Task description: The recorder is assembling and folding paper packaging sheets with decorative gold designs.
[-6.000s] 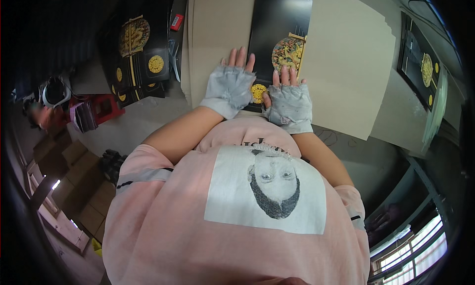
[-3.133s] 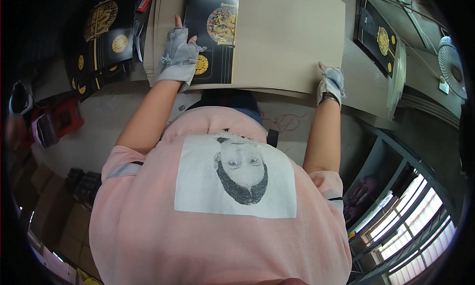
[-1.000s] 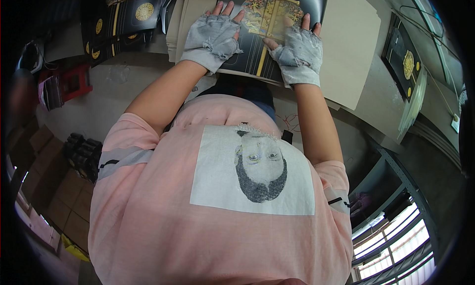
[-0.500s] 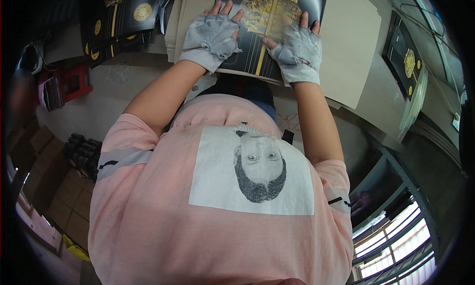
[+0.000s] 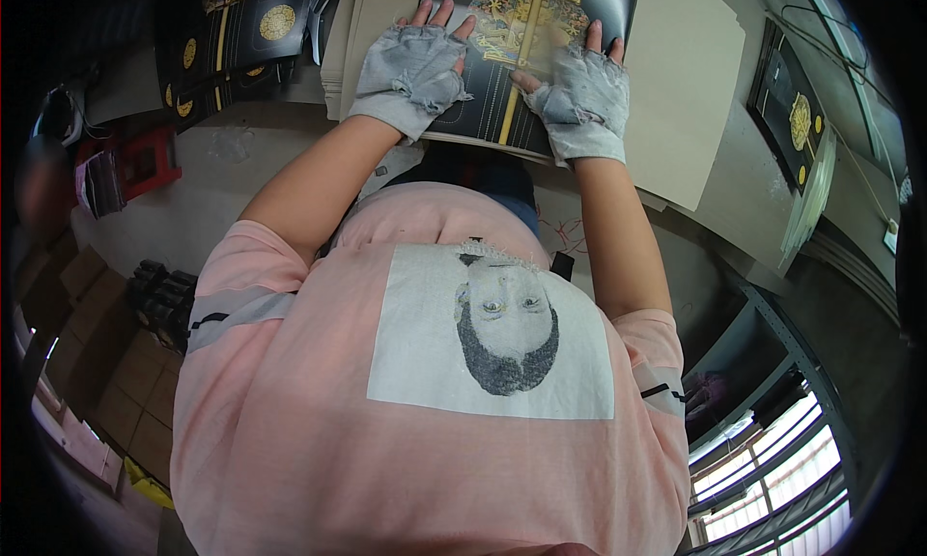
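A black printed sheet [image 5: 473, 112] with a gold band and a round, colourful ornament lies in front of me at the top of the view. My left hand [image 5: 410, 68], in a worn grey fingerless glove, rests flat on its left side with the fingers stretched away from me. On its right side lies my right hand [image 5: 581, 97] in a matching glove, fingers spread and thumb pointing inward. Both hands are open and hold nothing. Pale board shows along the sheet's near edge, beneath it.
Large plain grey-beige boards [image 5: 686, 102] lie right of the sheet, and a stack of pale boards [image 5: 357, 25] stands left. Black-and-gold printed pieces [image 5: 246, 44] sit further left. Another printed piece [image 5: 787, 112] is at far right. A red plastic stool [image 5: 150, 160] stands lower left.
Almost nothing differs. My right hand has shifted very slightly away from me on the sheet; my left hand stays in place.
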Demonstrator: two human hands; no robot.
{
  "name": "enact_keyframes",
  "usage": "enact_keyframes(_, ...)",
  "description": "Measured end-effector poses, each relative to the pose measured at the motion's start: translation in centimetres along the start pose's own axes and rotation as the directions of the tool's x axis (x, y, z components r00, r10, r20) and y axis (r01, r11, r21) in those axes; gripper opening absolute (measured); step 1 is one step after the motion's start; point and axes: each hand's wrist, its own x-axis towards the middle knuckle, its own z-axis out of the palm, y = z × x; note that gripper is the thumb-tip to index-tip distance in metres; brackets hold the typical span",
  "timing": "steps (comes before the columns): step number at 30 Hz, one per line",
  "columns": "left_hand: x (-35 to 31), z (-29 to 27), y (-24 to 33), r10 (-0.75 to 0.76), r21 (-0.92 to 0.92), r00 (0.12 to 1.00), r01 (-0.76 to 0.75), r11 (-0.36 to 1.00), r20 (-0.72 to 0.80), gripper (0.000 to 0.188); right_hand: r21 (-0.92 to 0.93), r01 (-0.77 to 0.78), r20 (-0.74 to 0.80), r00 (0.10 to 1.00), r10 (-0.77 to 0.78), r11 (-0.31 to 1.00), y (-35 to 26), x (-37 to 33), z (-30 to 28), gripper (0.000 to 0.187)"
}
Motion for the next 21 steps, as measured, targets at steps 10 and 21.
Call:
enact_keyframes(10,0.0,0.1,-0.1,0.002,0.016,1.0,-0.002,1.0,0.001,0.056,-0.008,0.001,-0.021,1.0,-0.002,1.0,0.1,0.1,0.3,0.084)
enact_keyframes(21,0.2,-1.6,1.1,0.07,0.106,0.991,-0.082,0.991,0.111,0.059,-0.016,-0.011,-0.019,1.0,0.011,1.0,0.1,0.1,0.1,0.084)
